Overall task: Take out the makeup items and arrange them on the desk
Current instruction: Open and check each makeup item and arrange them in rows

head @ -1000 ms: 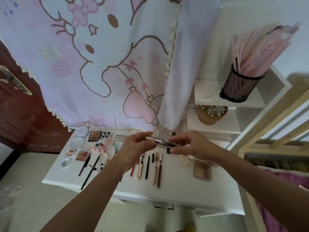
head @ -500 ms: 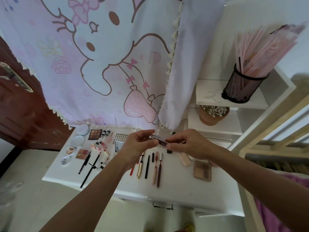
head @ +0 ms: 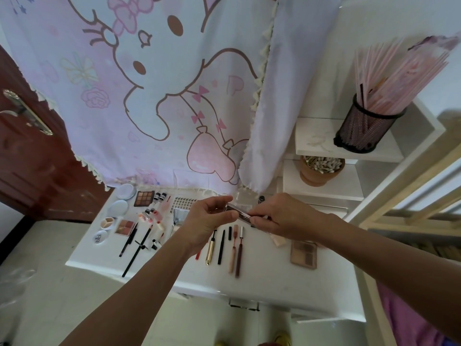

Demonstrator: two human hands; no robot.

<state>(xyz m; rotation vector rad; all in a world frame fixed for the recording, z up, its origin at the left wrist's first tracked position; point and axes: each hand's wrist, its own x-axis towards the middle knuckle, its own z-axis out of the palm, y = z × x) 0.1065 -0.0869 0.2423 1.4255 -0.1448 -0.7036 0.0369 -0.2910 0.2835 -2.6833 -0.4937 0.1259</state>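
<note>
Above the white desk [head: 264,283] both hands hold one slim dark makeup tube [head: 239,212]. My left hand [head: 207,221] pinches its left end and my right hand [head: 282,216] pinches its right end. Below the hands lie a row of pens and lip tubes [head: 235,248], among them a gold tube [head: 210,250]. Palettes [head: 144,198], round compacts [head: 119,208] and small bottles [head: 159,196] are laid out on the left. A brown eyeshadow palette [head: 303,253] lies on the right. My hands hide part of the tube.
A cartoon-print curtain [head: 159,91] hangs behind the desk. White shelves on the right carry a black mesh cup of pink sticks [head: 366,128] and a brown pot of cotton swabs [head: 321,169]. A dark wooden door [head: 27,151] is at the left.
Both hands have drawn closer together on the tube and lifted slightly toward the desk's back. The items on the desk have not moved.
</note>
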